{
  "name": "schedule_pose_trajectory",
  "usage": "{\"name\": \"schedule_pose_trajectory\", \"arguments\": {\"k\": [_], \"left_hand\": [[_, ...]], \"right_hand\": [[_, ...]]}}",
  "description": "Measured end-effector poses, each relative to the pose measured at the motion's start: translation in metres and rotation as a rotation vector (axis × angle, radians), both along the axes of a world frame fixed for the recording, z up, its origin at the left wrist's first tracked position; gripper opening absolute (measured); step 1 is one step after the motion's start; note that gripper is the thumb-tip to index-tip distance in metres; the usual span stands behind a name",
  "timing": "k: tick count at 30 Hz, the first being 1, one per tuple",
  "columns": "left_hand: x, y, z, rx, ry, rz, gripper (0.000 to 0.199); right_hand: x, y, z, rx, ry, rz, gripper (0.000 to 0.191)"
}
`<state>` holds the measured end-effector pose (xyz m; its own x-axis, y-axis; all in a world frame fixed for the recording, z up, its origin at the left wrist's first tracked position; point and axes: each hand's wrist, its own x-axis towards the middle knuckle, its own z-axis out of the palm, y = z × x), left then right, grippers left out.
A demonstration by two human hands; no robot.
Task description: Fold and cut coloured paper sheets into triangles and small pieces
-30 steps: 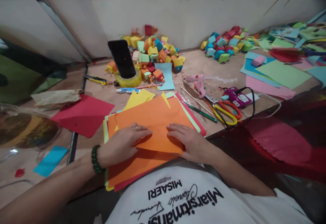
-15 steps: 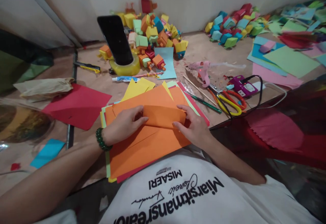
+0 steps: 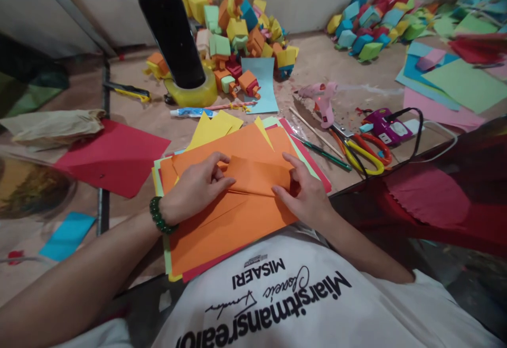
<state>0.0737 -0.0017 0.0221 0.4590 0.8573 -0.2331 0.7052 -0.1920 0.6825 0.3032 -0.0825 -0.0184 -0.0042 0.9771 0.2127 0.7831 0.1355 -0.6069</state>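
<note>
A folded strip of orange paper (image 3: 257, 175) lies between my two hands, over a stack of coloured sheets. My left hand (image 3: 202, 181), with a green bead bracelet at the wrist, pinches the strip's left end between thumb and fingers. At the other end, my right hand (image 3: 301, 187) grips the strip, its thumb in front and its fingers behind. Beneath them the top orange sheet (image 3: 206, 242) covers most of the stack; yellow, green and red edges stick out around it. Yellow paper pieces (image 3: 214, 127) rest at the stack's far side.
A phone (image 3: 174, 41) leans in a yellow tape roll (image 3: 194, 94), before a pile of paper cube figures (image 3: 237, 31). To the right lie a pink glue gun (image 3: 322, 102), scissors (image 3: 362, 152), a green pen-like tool (image 3: 325, 152) and a purple power adapter (image 3: 386, 126). Red paper (image 3: 119, 160) is at left.
The orange strip has tilted slightly, its left end a little farther right. Both hands have shifted slightly while keeping hold of it. The camera view has moved a little.
</note>
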Motion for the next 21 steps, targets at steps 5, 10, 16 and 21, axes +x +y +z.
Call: {"name": "schedule_pose_trajectory", "arguments": {"k": [5,10,16,21], "left_hand": [[-0.0031,0.0010,-0.0015,-0.077,-0.060,-0.001,0.055],[-0.0047,0.0032,-0.0080,-0.077,-0.061,-0.005,0.060],[-0.0027,0.0025,-0.0020,-0.064,-0.022,-0.029,0.059],[-0.0031,-0.0001,0.0006,-0.023,0.010,-0.062,0.056]], "right_hand": [[0.0022,-0.0008,-0.0008,-0.004,-0.006,0.017,0.054],[0.0069,-0.0019,-0.0058,0.011,-0.038,0.047,0.054],[0.0058,-0.0009,-0.0072,0.038,-0.039,0.048,0.053],[0.0048,-0.0008,-0.0036,0.024,-0.039,0.052,0.053]]}}
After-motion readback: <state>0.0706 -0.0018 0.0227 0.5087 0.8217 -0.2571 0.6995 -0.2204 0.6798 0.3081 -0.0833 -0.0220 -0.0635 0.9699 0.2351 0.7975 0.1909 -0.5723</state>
